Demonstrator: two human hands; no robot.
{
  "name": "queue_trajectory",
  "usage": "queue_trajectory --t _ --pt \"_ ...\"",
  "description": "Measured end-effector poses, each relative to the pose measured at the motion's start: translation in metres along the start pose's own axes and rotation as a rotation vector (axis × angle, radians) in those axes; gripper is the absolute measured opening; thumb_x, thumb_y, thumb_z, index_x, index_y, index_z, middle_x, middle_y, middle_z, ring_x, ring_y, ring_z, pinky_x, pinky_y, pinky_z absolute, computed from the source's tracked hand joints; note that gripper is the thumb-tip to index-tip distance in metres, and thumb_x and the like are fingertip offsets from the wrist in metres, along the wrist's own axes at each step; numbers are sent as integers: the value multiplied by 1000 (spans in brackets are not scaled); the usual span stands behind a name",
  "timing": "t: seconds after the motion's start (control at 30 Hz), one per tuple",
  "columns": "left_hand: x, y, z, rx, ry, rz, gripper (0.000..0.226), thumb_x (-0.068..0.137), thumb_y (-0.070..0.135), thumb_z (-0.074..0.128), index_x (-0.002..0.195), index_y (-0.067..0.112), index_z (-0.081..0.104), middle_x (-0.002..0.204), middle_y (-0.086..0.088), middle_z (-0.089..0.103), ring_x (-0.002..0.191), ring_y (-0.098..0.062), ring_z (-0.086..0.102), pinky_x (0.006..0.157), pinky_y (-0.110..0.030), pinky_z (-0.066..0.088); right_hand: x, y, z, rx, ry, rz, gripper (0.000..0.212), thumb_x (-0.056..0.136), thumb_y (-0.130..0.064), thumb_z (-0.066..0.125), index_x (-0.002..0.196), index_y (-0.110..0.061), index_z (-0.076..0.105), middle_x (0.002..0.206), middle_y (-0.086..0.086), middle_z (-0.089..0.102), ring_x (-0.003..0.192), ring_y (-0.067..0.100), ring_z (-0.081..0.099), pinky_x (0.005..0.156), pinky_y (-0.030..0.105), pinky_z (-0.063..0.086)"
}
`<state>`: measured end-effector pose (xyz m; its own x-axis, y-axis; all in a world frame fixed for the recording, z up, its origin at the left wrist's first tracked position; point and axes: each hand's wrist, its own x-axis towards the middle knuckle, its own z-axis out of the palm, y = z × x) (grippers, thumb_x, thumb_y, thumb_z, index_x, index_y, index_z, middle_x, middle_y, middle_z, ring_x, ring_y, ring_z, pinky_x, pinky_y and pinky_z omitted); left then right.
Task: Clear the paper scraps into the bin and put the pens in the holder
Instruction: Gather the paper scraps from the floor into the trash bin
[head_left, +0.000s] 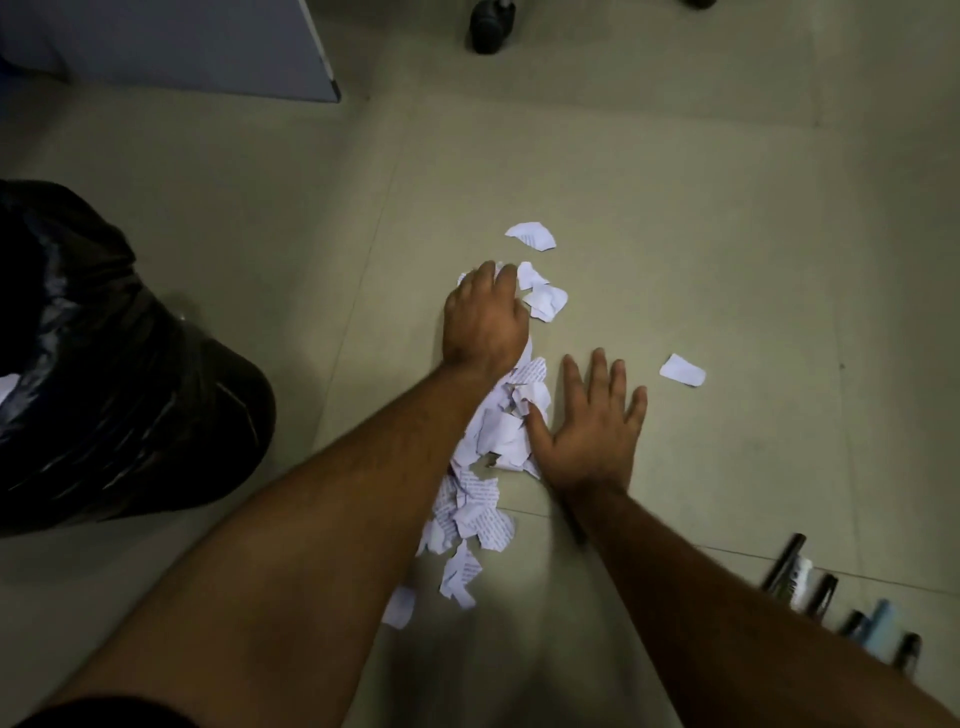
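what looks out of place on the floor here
Torn paper scraps are strewn over the floor between both hands, with one stray piece lying apart to the right. Several pens lie loose on the floor at lower right, not in any holder.

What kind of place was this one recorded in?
Probably an office floor: pale floor tiles, a chair caster at the top, a bin with a black liner, and pens beside torn printed paper scraps.

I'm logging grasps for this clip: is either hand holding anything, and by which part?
Nothing is clearly held. The left hand curls over torn white paper scraps; the right hand lies flat beside them.
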<state>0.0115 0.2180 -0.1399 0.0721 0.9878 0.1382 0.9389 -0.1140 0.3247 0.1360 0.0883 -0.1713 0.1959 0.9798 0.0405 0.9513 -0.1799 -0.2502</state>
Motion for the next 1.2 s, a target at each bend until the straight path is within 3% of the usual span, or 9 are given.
queue_trajectory --t 0.1,0.3,0.43,0.53,0.6,0.73,0.9,1.03,1.2 --pt "39 14 5 58 -202 6 51 91 27 47 140 14 44 149 -15 40 134 -34 41 107 -41 34 0 1 -1 -4 15 -5 73 90 -65 40 148 -22 42 160 12 30 149 33 23 119 55 13" --pt "62 23 18 197 -445 163 60 97 47 38 149 20 31 160 -11 22 145 -33 23 114 -48 24 2 2 0 -3 31 -1 73 89 -67 39 147 -22 44 159 11 30 149 32 23 119 54 12" --pt "-1 25 15 235 -393 169 59 95 51 33 145 20 42 155 -11 35 141 -33 34 110 -52 30 3 2 -5 19 -1 10 72 88 -65 40 147 -23 43 160 10 30 150 30 20 120 53 10" --pt "-42 27 0 248 -177 140 44 92 46 37 115 21 66 114 -8 68 104 -31 63 96 -50 42 4 1 -5 46 1 14 67 89 -56 43 146 -21 44 159 9 32 150 29 21 120 53 11" --pt "-58 22 -9 265 -72 140 39 92 45 42 113 22 65 105 -6 69 96 -29 63 96 -48 42 4 1 -4 77 -2 15 66 87 -52 43 145 -20 44 158 8 34 149 29 23 120 54 13" --pt "-56 14 -18 272 -78 81 54 90 49 41 137 23 51 140 -13 52 128 -34 48 109 -53 31 2 3 -7 91 -1 14 68 87 -53 37 144 -17 46 156 9 37 148 31 26 119 55 15" --pt "-14 -2 -9 172 -422 -133 68 91 64 35 149 29 31 159 -11 22 145 -36 20 115 -54 15 3 9 -1 127 42 -21 72 84 -54 34 143 -15 48 155 11 38 147 33 28 119 55 15" --pt "-50 7 -17 229 -390 10 60 95 58 33 144 25 41 153 -8 36 138 -33 33 114 -52 17 3 7 -3 136 4 -25 75 83 -58 31 144 -18 45 157 9 35 148 31 24 120 54 12" --pt "-103 15 -27 206 -285 18 62 98 50 32 151 20 25 140 -10 52 135 -29 41 114 -49 22 1 12 -17 288 -97 -27 85 78 -63 26 151 -19 36 160 7 29 151 28 16 121 49 6"
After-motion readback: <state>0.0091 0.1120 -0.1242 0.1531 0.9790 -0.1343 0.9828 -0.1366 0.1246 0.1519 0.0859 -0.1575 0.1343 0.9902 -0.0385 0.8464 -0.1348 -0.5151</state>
